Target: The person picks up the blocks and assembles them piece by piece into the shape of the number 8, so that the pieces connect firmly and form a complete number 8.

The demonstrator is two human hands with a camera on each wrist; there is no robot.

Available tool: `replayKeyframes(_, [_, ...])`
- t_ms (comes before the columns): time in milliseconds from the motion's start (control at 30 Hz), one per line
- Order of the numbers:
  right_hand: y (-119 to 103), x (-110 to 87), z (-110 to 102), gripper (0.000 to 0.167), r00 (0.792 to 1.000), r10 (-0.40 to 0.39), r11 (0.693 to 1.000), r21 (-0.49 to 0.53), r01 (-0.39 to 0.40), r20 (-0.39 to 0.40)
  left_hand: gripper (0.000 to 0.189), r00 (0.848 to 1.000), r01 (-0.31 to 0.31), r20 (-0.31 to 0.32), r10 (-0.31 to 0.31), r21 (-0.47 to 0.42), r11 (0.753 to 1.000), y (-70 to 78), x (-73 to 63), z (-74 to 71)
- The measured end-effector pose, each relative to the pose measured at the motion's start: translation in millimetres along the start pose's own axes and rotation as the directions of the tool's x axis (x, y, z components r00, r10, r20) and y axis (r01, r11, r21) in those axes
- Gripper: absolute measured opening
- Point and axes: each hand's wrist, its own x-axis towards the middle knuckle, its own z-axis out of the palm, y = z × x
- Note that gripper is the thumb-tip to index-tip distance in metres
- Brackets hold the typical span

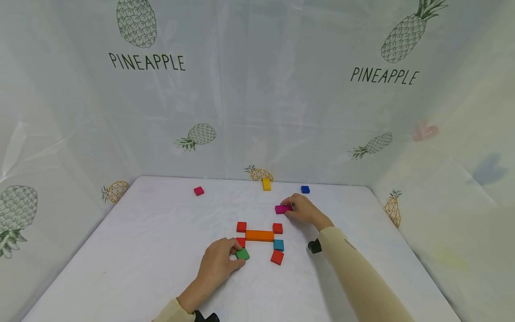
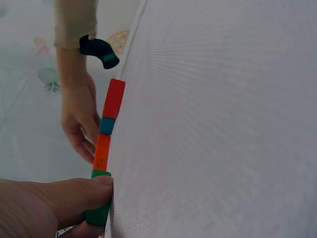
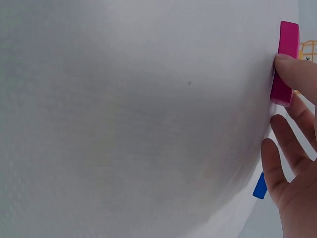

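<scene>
My left hand (image 1: 219, 260) pinches a green block (image 1: 242, 254) between thumb and fingers, right at the near side of a red block (image 1: 241, 242) that the fingers partly cover. In the left wrist view the thumb presses on the face of the green block (image 2: 98, 213). Farther off to the right, my right hand (image 1: 301, 209) grips a magenta oblong block (image 1: 283, 209) by its right end. The right wrist view shows the thumb across the magenta block (image 3: 286, 64), its other fingers spread below. An orange bar (image 1: 259, 235) lies flat between the hands.
Around the bar sit red blocks (image 1: 241, 226) (image 1: 277, 228), a teal block (image 1: 278, 245) and a slightly turned red block (image 1: 277, 257). Toward the back edge lie a crimson block (image 1: 199, 191), a yellow block (image 1: 266, 184) and a blue block (image 1: 305, 189) on the white tabletop (image 1: 161, 232).
</scene>
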Motion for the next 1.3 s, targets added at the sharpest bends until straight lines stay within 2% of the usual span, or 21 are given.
replayKeyframes(433, [1.4, -1.3, 2.1, 0.033, 0.999, 0.022, 1.000, -0.007, -0.022, -0.027, 0.028, 1.000, -0.001, 0.000, 0.001, -0.003, 1.000, -0.9, 0.1, 0.9])
replayKeyframes(567, [-1.5, -4.7, 1.7, 0.031, 0.999, 0.004, 1.000, -0.019, -0.005, -0.049, 0.028, 1.000, -0.006, 0.000, 0.006, -0.004, 1.000, -1.2, -0.4, 0.1])
replayKeyframes(867, [-19.9, -23.7, 0.1, 0.032, 0.996, -0.031, 1.000, -0.006, 0.031, -0.079, 0.028, 1.000, -0.008, -0.005, 0.008, -0.010, 1.000, -2.4, 0.1, -0.8])
replayKeyframes(1300, [-54.0, -57.0, 9.1, 0.028, 0.991, -0.077, 0.996, 0.033, 0.081, -0.107, 0.028, 1.000, -0.008, -0.001, 0.008, -0.007, 1.000, -2.8, 0.5, -0.3])
